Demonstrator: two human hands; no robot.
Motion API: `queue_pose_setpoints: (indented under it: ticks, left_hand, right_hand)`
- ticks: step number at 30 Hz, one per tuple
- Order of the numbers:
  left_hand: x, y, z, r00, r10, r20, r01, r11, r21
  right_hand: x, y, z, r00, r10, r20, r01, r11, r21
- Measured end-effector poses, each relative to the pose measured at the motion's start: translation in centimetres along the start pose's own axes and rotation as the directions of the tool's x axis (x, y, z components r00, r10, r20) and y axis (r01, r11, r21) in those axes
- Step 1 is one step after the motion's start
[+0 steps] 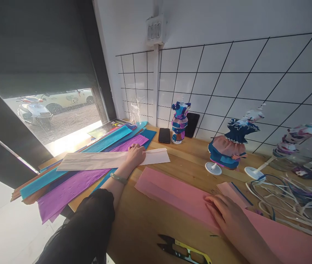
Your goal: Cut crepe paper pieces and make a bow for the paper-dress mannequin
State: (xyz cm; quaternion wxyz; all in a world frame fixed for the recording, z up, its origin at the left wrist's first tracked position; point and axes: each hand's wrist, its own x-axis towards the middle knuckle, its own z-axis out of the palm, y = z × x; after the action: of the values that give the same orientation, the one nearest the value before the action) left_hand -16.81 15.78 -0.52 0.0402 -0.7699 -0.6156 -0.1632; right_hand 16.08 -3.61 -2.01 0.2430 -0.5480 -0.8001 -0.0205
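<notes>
My left hand (136, 154) is over the cream strip (90, 161), its fingers bent down on it; whether they grip it is hard to tell. Beneath that strip lie purple (70, 189) and teal (41, 183) strips, fanned out to the left. My right hand (224, 211) rests with fingers stretched out on a long pink strip (169, 187), which runs to the lower right. A small pale pink piece with a blue edge (234, 193) lies just beyond the right fingers. Yellow and black thread snips (184, 251) are at the front edge of the view.
Behind stand three small dressed mannequins (180, 123), (228, 146), (296, 141). Two phones, one flat (164, 135) and one against the wall (192, 125), are near the first. Tangled white and blue ribbons (290, 201) lie at the right. A window (59, 113) is on the left.
</notes>
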Motion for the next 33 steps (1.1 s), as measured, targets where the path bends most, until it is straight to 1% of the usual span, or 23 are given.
queue_pose_setpoints:
  ticks: [4, 6, 8, 10, 12, 13, 14, 15, 16, 17, 18, 19, 20, 21, 22, 23, 24, 26, 28, 29, 31, 33]
  left_hand:
    - [0.1, 0.1, -0.1, 0.999, 0.032, -0.016, -0.032, 0.999, -0.029]
    - [0.1, 0.3, -0.7, 0.998, 0.060, -0.030, -0.061, 0.997, -0.048]
    - [0.0, 0.8, -1.7, 0.994, 0.090, -0.064, -0.094, 0.994, -0.062]
    - [-0.2, 1.7, -3.1, 0.986, 0.123, -0.116, -0.132, 0.989, -0.068]
    - [-0.8, 3.0, -4.5, 0.967, 0.177, -0.182, -0.192, 0.979, -0.068]
    - [-1.3, 3.9, -5.1, 0.928, 0.248, -0.277, -0.273, 0.961, -0.053]
    - [-1.9, 4.8, -5.6, 0.876, 0.320, -0.360, -0.355, 0.934, -0.033]
    - [-2.5, 5.7, -5.9, 0.823, 0.394, -0.409, -0.436, 0.900, -0.010]
    - [-3.2, 6.7, -6.1, 0.770, 0.467, -0.435, -0.513, 0.858, 0.013]
    - [-3.9, 7.5, -6.2, 0.726, 0.534, -0.434, -0.579, 0.814, 0.033]
    - [-4.6, 8.3, -6.1, 0.687, 0.591, -0.422, -0.633, 0.772, 0.051]
    - [-5.2, 9.0, -5.9, 0.658, 0.639, -0.399, -0.675, 0.735, 0.063]
    - [-5.8, 9.6, -5.7, 0.626, 0.678, -0.386, -0.712, 0.698, 0.072]
    - [-6.3, 10.1, -5.5, 0.596, 0.713, -0.368, -0.744, 0.663, 0.079]
    - [-6.7, 10.5, -5.3, 0.569, 0.744, -0.351, -0.772, 0.630, 0.083]
    - [-7.1, 10.8, -5.2, 0.543, 0.771, -0.332, -0.797, 0.598, 0.085]
    - [-7.4, 11.1, -5.1, 0.521, 0.794, -0.312, -0.817, 0.570, 0.087]
    - [-7.8, 11.6, -5.0, 0.484, 0.831, -0.276, -0.848, 0.523, 0.088]
    - [-8.2, 12.0, -5.1, 0.455, 0.854, -0.252, -0.868, 0.489, 0.086]
    - [-8.4, 12.2, -5.2, 0.442, 0.864, -0.242, -0.878, 0.472, 0.080]
    - [-8.8, 12.5, -5.5, 0.421, 0.882, -0.209, -0.897, 0.440, 0.047]
    - [-9.3, 12.7, -5.9, 0.412, 0.899, -0.148, -0.910, 0.413, -0.020]
  right_hand:
    - [0.1, -0.1, 0.0, 1.000, -0.007, 0.015, 0.007, 1.000, 0.004]
    - [0.2, -0.1, 0.1, 1.000, 0.005, 0.019, -0.006, 1.000, 0.017]
    - [0.2, -0.2, 0.0, 0.999, 0.033, 0.019, -0.034, 0.998, 0.047]
    - [0.2, -0.4, -0.3, 0.998, 0.064, 0.002, -0.063, 0.992, 0.106]
    - [0.3, -0.8, -0.7, 0.990, 0.137, -0.032, -0.128, 0.970, 0.206]
    - [0.3, -1.1, -1.0, 0.977, 0.207, -0.047, -0.185, 0.941, 0.285]
    - [0.4, -1.4, -1.3, 0.953, 0.298, -0.049, -0.256, 0.883, 0.393]
    - [0.6, -1.7, -1.7, 0.918, 0.397, -0.026, -0.325, 0.786, 0.526]
    - [0.8, -1.9, -2.1, 0.875, 0.484, 0.030, -0.378, 0.642, 0.667]
    - [1.0, -2.2, -2.5, 0.833, 0.543, 0.110, -0.405, 0.461, 0.790]
    - [1.2, -2.4, -2.9, 0.809, 0.552, 0.203, -0.406, 0.275, 0.871]
    - [1.5, -2.5, -3.4, 0.795, 0.532, 0.291, -0.409, 0.115, 0.905]
    - [1.7, -2.6, -3.8, 0.785, 0.512, 0.350, -0.411, 0.006, 0.912]
    - [1.8, -2.6, -4.3, 0.773, 0.499, 0.391, -0.419, -0.061, 0.906]
    - [1.9, -2.5, -4.6, 0.757, 0.500, 0.420, -0.435, -0.094, 0.896]
    - [2.0, -2.4, -4.9, 0.739, 0.516, 0.434, -0.450, -0.103, 0.887]
    - [2.0, -2.2, -5.1, 0.716, 0.542, 0.439, -0.470, -0.091, 0.878]
    - [1.8, -1.8, -5.2, 0.675, 0.603, 0.426, -0.522, -0.018, 0.853]
    - [1.6, -1.4, -5.1, 0.645, 0.647, 0.406, -0.569, 0.053, 0.821]
    - [1.5, -1.3, -4.9, 0.638, 0.653, 0.408, -0.591, 0.076, 0.803]
    - [1.4, -1.0, -4.6, 0.646, 0.630, 0.432, -0.623, 0.107, 0.775]
    - [1.2, -0.9, -4.3, 0.655, 0.606, 0.452, -0.650, 0.146, 0.746]
